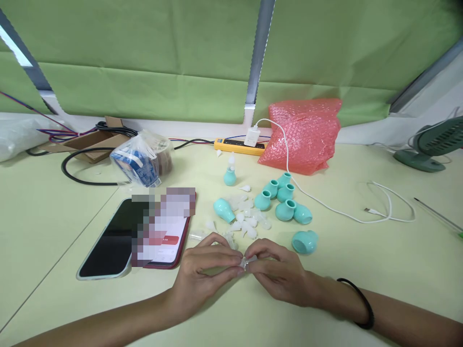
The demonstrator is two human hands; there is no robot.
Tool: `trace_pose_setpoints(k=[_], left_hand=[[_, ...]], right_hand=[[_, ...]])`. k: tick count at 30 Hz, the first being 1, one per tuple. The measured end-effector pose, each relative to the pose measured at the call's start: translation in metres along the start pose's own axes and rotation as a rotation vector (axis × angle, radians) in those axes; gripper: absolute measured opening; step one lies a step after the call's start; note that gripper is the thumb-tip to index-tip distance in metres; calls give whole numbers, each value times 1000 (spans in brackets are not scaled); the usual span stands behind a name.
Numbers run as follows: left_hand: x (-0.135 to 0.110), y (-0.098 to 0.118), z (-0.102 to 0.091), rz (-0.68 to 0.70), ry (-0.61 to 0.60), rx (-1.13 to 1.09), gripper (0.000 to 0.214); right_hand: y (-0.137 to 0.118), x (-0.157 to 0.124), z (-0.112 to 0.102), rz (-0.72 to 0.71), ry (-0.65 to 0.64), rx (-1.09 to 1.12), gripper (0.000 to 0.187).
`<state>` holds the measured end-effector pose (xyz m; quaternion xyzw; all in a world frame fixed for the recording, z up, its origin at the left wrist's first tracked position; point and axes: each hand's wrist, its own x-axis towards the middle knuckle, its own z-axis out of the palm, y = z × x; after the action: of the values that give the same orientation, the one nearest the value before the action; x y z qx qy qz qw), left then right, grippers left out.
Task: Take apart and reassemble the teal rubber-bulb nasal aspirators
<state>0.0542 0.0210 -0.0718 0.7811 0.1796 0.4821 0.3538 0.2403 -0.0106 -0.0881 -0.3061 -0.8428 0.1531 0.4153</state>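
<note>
Pale yellow-green table [361, 250], pretty cluttered. Two phones lie side by side at the left, a dark one [108, 241] and a red-cased one [170, 236]. Behind them sit a plastic bag of stuff [142, 161], some flattened cardboard [90, 142] and a black cable [77, 166]. A yellow power strip [235, 146] runs along the back edge with a pink bubble-wrap bag [306, 132] right beside it. Mid-table there's a bunch of teal rubber bulbs [285, 200] and a scatter of small clear tips [246, 217]. A white charging cable [379, 207] loops off right, near a green fan [430, 144].

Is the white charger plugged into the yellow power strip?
Yes, the white charger sits plugged into the yellow power strip, its cable trailing across the table.
</note>
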Motion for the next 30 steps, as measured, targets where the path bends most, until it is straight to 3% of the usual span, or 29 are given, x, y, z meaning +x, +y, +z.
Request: trace_pose_setpoints(k=[8,14,22,30], left_hand=[[3,0,1,67,-32,70,21],[2,3,0,62,-28,84,34],[3,3,1,59,-48,136,17],[1,4,-5,351,-139,543,22]], right_hand=[[-2,1,-1,8,13,-11,25],[-4,3,-2,2,38,-12,24],[-4,2,0,-5,40,14,27],[-4,4,-1,-3,54,-12,20]])
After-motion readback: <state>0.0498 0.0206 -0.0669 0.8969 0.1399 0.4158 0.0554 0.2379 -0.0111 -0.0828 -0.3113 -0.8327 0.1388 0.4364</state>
